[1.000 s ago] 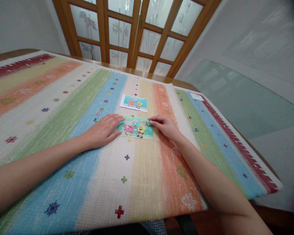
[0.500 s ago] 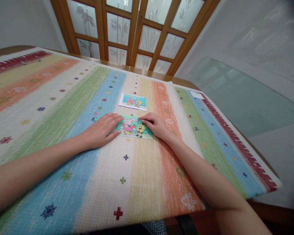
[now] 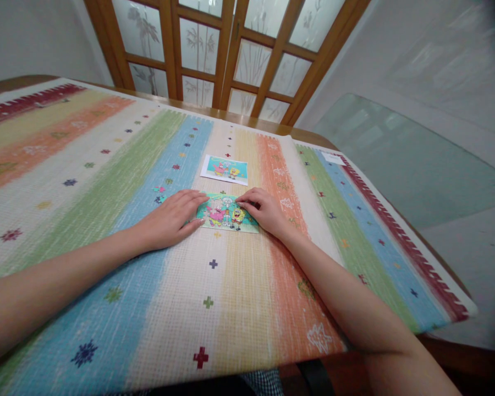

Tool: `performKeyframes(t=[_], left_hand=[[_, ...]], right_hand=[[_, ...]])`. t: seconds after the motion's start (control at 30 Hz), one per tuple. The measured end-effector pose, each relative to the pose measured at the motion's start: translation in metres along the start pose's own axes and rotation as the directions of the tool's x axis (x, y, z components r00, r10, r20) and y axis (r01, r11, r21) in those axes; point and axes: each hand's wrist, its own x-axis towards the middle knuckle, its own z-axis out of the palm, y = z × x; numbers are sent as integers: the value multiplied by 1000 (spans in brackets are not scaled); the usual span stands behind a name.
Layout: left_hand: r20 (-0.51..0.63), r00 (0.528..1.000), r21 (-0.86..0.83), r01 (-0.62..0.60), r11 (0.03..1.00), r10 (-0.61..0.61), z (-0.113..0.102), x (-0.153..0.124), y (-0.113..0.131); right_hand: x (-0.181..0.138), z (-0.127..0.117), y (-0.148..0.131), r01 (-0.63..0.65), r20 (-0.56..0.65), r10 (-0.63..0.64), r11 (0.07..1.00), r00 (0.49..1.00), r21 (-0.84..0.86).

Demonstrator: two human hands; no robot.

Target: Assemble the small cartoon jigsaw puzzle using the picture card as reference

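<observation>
A small rectangular jigsaw puzzle point(image 3: 227, 213) lies flat on the cloth, printed with cartoon figures on turquoise. At its left end, my left hand point(image 3: 177, 215) spans the side, with fingertips on the upper corner and the thumb near the lower one. My right hand point(image 3: 264, 210) rests over the upper right part, thumb and index finger pinched together above the puzzle. Whatever sits between those fingertips is hidden or too small to name. Beyond the puzzle lies a reference picture point(image 3: 226, 169) with a similar scene and a white border.
Some loose puzzle pieces point(image 3: 159, 190) lie left of the puzzle, beyond my left hand. A striped tablecloth point(image 3: 214, 308) covers the table. A white slip of paper point(image 3: 333, 158) lies near the right far edge. Wood-framed glass doors point(image 3: 214, 49) stand behind the table.
Both hands keep nearly the same place on the puzzle. The view has shifted very slightly; no thing has visibly moved on the table.
</observation>
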Motion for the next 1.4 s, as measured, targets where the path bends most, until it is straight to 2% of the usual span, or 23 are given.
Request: performKeyframes(t=[0.23,0.43,0.6,0.8,1.03,1.17,1.3,1.4], left_hand=[[-1,1000,-21,9,1000,-9,1,0,-2],[-3,1000,-9,-10,1000,10,2,-1,-3],[7,1000,4,-1,1000,1,-1,-1,-1],[8,1000,17,-8,1000,8,-2,0,0],[-1,1000,-5,-3,1000,3,-1,0,-1],[-14,1000,-18,-6,1000,6,-1,0,0],[-18,1000,-4,-8,1000,8,-2,1,1],[-16,1000,7,-8,1000,9,-2,0,1]], right_hand=[[-2,2,4,16,-37,-15,1000,999,19],[-8,-7,3,-19,-79,18,1000,997,-14],[-17,-14,-1,83,37,-79,984,996,-156],[-21,-16,-12,196,158,-149,916,976,-350],[-20,-17,-31,233,285,-75,784,956,-576],[-20,-17,-39,277,330,-66,712,941,-646],[-19,-17,-44,289,347,-61,696,936,-657],[-19,-16,-42,274,333,-64,725,941,-633]])
